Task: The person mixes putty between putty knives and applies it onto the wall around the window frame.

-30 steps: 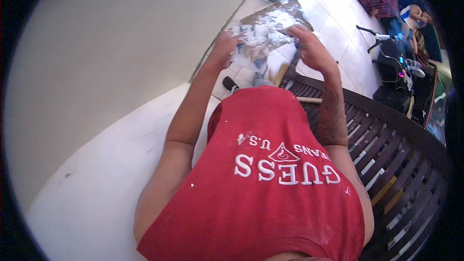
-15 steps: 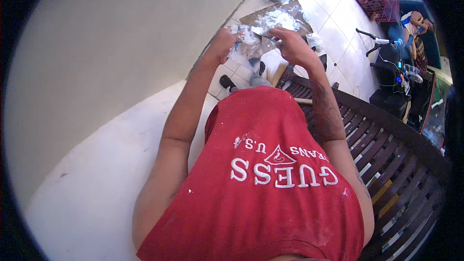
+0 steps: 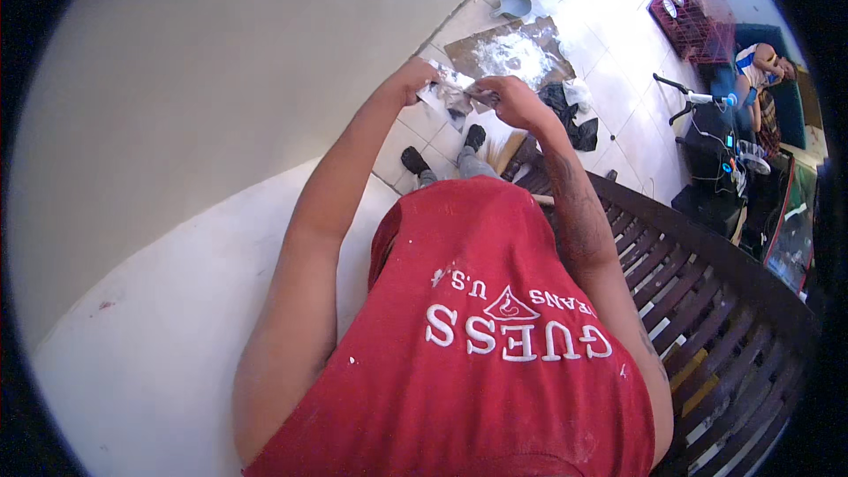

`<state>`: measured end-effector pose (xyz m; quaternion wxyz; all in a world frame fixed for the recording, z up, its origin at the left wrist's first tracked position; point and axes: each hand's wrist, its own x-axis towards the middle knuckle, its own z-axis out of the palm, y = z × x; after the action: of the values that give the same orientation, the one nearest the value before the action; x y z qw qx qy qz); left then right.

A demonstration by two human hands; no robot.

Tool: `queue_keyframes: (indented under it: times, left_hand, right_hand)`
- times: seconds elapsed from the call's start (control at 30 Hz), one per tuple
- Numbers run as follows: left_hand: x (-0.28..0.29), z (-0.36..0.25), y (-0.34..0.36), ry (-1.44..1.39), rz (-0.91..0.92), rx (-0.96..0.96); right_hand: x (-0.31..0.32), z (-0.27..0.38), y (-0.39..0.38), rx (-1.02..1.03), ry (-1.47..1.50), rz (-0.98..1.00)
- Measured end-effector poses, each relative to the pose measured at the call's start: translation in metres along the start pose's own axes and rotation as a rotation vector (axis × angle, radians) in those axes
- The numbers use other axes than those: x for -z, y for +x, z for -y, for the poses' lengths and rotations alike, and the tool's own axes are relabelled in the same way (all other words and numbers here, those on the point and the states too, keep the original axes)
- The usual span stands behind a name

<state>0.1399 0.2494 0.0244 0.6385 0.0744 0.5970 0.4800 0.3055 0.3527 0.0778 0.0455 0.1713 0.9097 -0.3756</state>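
Note:
Both my arms reach forward over the tiled floor. My left hand (image 3: pixel 413 81) is closed on the edge of a thin flat piece smeared with white paste (image 3: pixel 449 79), likely a putty board. My right hand (image 3: pixel 514 102) grips a small flat scraper (image 3: pixel 482 97), its blade against or very near the paste on that piece. The fingers partly hide both things. Beyond my hands, a brown cardboard sheet (image 3: pixel 462 51) lies on the floor with white powder or paste (image 3: pixel 515 55) spread on it.
A grey dipper (image 3: pixel 512 4) sits beyond the cardboard. Black plastic (image 3: pixel 581 132) lies right of it. A dark slatted bench (image 3: pixel 698 300) runs along my right, a plain wall (image 3: pixel 221 62) along my left. A brush or broom (image 3: pixel 508 152) is near my feet. Far right, a person sits by a pink cage (image 3: pixel 693 18).
My hands have come closer together and lower in the view, drawing nearer to me. More of the cardboard and the black plastic now shows.

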Motion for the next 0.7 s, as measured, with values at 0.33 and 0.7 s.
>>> queue_keyframes:
  times: [0.33, 0.7]
  left_hand:
    - [0.038, 0.032, 0.016, -0.038, 0.281, 0.055]
    - [0.047, 0.048, 0.049, -0.188, 0.027, 0.364]
  right_hand:
    - [-0.009, 0.013, 0.025, -0.041, -0.021, 0.224]
    - [-0.002, 0.013, 0.030, -0.052, 0.051, 0.283]
